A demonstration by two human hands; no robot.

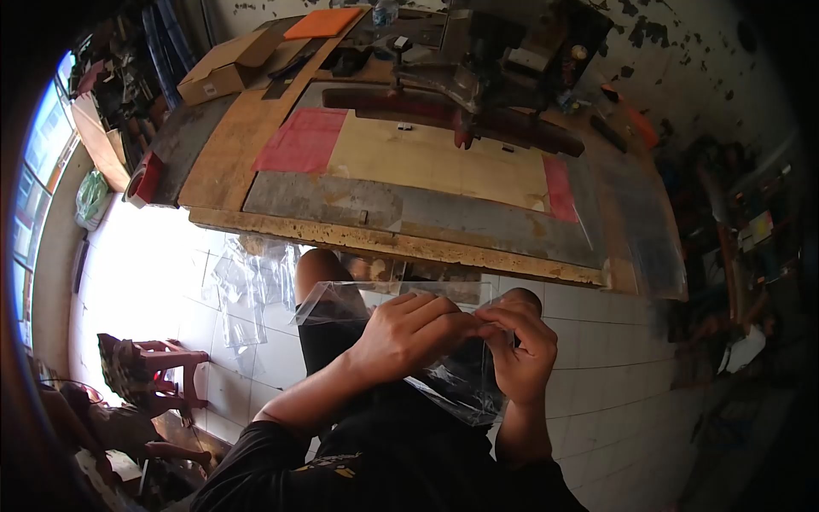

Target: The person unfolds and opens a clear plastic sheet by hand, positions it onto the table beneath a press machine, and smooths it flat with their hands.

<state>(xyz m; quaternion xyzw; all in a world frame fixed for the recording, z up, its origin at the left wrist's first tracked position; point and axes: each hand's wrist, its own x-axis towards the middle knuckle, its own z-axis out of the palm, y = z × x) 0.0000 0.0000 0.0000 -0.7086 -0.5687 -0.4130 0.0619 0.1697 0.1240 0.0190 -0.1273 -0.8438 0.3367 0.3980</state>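
Note:
Clear plastic film [456, 380] hangs over the person's lap, with one flap reaching out to the left above the knee. My left hand [414, 333] is closed on the film, its fingers curled and pointing right. Close beside it, my right hand [519, 341] pinches the film between thumb and fingers. The fingertips of both hands nearly meet at the film's upper part. Both hands are in front of the worktable's near edge [392, 247].
On the table are a yellow sheet [426, 158] with red ends, a dark clamp bar [461, 124], a cardboard box [226, 72] and a red tape roll [145, 177]. More clear plastic [243, 290] lies on the floor at left, near a red stool [175, 367].

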